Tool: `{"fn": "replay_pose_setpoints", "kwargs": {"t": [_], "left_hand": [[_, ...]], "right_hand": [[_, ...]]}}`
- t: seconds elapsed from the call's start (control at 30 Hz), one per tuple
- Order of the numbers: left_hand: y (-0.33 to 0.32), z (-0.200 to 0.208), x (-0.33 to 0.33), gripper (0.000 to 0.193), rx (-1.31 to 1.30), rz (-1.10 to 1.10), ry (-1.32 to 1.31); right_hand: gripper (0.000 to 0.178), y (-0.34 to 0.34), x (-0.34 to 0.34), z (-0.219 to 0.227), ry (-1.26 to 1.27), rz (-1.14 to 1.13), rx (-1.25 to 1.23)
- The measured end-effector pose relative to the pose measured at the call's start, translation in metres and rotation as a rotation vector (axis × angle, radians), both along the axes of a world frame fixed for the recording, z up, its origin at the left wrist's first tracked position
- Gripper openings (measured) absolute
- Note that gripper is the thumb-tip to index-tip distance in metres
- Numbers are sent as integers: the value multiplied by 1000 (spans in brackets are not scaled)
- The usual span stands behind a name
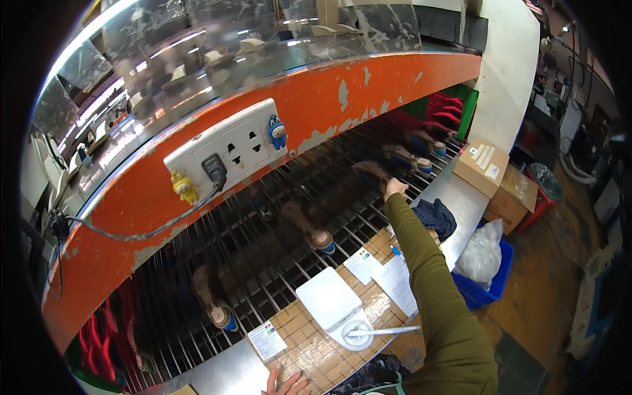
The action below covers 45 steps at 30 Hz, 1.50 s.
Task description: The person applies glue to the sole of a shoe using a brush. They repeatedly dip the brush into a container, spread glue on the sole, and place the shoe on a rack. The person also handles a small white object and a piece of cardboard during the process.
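My right hand (396,189) reaches out over the metal-rod conveyor (263,280), its fingers closed on the near end of a brown shoe (372,174). The fingertips are partly hidden. Several similar brown shoes lie on the rods, blue showing at their near ends; one (309,227) is left of my hand, another (214,299) farther left. My left hand (284,383) rests on the cardboard-covered ledge (309,345) at the bottom edge, fingers spread and holding nothing. Between my hands sit a white square box (329,298) and a white round piece with a long handle (361,332).
An orange metal beam (342,95) with a socket panel (230,145) and a plugged cable spans above the conveyor. Red glowing parts show at both ends. Paper sheets (398,283), a dark cloth (434,218), cardboard boxes (482,166) and a blue bin (498,280) lie rightward.
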<state>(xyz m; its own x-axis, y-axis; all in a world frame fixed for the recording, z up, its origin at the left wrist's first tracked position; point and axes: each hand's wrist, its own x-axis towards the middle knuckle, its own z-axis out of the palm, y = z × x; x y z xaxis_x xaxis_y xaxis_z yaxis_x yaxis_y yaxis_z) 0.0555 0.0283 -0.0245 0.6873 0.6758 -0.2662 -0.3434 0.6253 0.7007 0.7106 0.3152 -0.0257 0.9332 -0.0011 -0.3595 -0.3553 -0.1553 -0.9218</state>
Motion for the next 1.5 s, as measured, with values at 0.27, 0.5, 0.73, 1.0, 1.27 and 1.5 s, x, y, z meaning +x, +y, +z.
{"fn": "replay_pose_setpoints", "kwargs": {"t": [0.27, 0.5, 0.73, 1.0, 1.27, 1.5], "left_hand": [[8, -12, 1, 84, -222, 133, -164], [22, -2, -5, 75, -365, 256, -34], [13, 2, -6, 67, -422, 346, 6], [19, -19, -22, 58, -489, 391, -21], [-36, -56, -69, 49, -581, 531, -113], [-14, -7, -15, 66, -357, 352, -51]], "right_hand": [[75, 96, -31, 1, -46, -308, -268], [86, 137, -17, -10, -241, 416, 237], [86, 73, 49, 22, -889, 286, -852], [116, -41, 203, -25, -532, 501, -519], [87, -31, 152, -8, -884, 401, -781], [79, -33, 76, 59, -1227, 580, -850]]}}
